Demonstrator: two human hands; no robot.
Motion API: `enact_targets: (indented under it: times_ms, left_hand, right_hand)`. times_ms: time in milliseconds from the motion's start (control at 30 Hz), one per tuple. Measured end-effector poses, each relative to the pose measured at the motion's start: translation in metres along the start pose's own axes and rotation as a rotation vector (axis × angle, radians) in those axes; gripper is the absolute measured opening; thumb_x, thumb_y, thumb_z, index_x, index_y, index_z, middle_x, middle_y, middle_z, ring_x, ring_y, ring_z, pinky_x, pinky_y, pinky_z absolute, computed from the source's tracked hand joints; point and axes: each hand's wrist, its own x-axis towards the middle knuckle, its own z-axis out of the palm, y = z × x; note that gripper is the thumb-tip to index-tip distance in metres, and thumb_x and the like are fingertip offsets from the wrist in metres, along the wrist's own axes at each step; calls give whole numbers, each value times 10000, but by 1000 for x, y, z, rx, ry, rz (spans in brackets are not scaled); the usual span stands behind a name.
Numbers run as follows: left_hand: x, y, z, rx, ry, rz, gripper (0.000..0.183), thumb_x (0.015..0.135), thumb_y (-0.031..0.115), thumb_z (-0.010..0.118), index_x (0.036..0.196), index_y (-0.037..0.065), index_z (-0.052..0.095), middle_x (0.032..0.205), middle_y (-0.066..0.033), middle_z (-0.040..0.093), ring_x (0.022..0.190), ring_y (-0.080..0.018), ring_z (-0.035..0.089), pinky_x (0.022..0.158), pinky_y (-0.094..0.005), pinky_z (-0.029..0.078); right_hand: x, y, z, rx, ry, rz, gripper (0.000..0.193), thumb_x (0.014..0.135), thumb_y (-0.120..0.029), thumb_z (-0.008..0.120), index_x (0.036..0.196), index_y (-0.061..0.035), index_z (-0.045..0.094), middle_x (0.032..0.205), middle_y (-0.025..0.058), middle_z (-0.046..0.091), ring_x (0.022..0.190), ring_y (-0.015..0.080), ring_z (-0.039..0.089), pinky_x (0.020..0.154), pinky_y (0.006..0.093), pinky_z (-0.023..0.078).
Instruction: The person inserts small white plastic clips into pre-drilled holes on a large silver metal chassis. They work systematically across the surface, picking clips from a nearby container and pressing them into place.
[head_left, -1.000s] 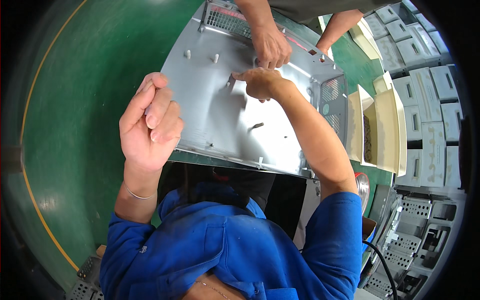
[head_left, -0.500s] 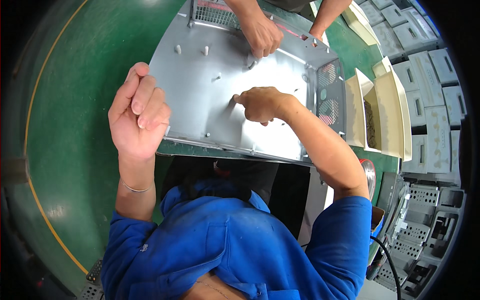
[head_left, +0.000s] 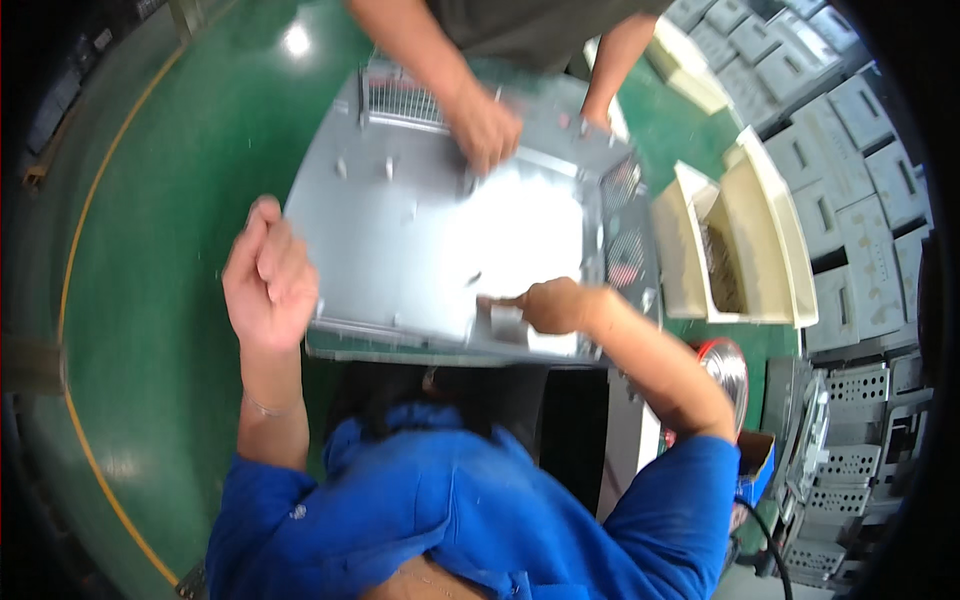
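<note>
A shallow grey sheet-metal chassis (head_left: 370, 235) with small white posts and perforated side panels lies in front of me. My left hand (head_left: 268, 280) is raised beside its left edge, palm turned up and fingers curled in; anything inside is hidden. My right hand (head_left: 550, 305) is over the near right part of the chassis, fingers drawn together and the index finger pointing left, low over the metal. Blur and glare hide its fingertips and anything they hold. Across from me, a co-worker's hand (head_left: 485, 130) reaches down into the far part of the chassis.
Cream bins (head_left: 735, 250) stand right of the chassis, one with small parts inside. Stacked white boxes (head_left: 840, 210) and perforated metal parts (head_left: 850, 420) line the far right. A round red-rimmed metal dish (head_left: 725, 370) lies near my right elbow. Green floor (head_left: 170, 250) spreads at left.
My right hand has moved toward the chassis's near edge. My left hand stays curled at the left side. The whole view has shifted, showing more of the co-worker.
</note>
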Motion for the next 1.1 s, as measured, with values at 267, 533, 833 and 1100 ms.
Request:
enact_targets:
  times_ms: [267, 533, 833, 1100]
  left_hand:
    - [-1, 1, 5, 40, 33, 70, 181, 889, 122, 287, 915, 13, 429, 522, -22, 370, 386, -103, 323, 336, -214, 277]
    - [-1, -1, -1, 42, 2, 84, 191, 892, 122, 275, 932, 10, 425, 538, -28, 364, 389, -107, 317, 335, -221, 261]
    - [-2, -3, 4, 61, 59, 98, 190, 887, 122, 284, 902, 16, 441, 513, -18, 367, 370, -103, 312, 327, -217, 263]
    - [-2, -3, 2, 69, 47, 87, 178, 892, 130, 285, 918, 26, 426, 519, -15, 349, 368, -94, 292, 323, -210, 230]
  right_hand:
    - [-16, -18, -33, 166, -205, 150, 551, 750, -83, 410, 1257, -279, 324, 811, 91, 597, 716, 221, 596, 635, 313, 465]
    - [-17, -7, -18, 15, 229, -50, 418, 814, -256, 459, 1221, -212, 376, 768, 115, 602, 731, 284, 581, 679, 373, 451]
    - [-24, -14, -28, 89, 250, -31, 344, 802, -248, 487, 1140, -188, 466, 816, 125, 598, 775, 286, 576, 695, 374, 451]
    - [-23, -12, -31, 182, 419, -103, 274, 803, -282, 490, 1042, -155, 532, 742, 106, 601, 721, 288, 575, 650, 381, 450]
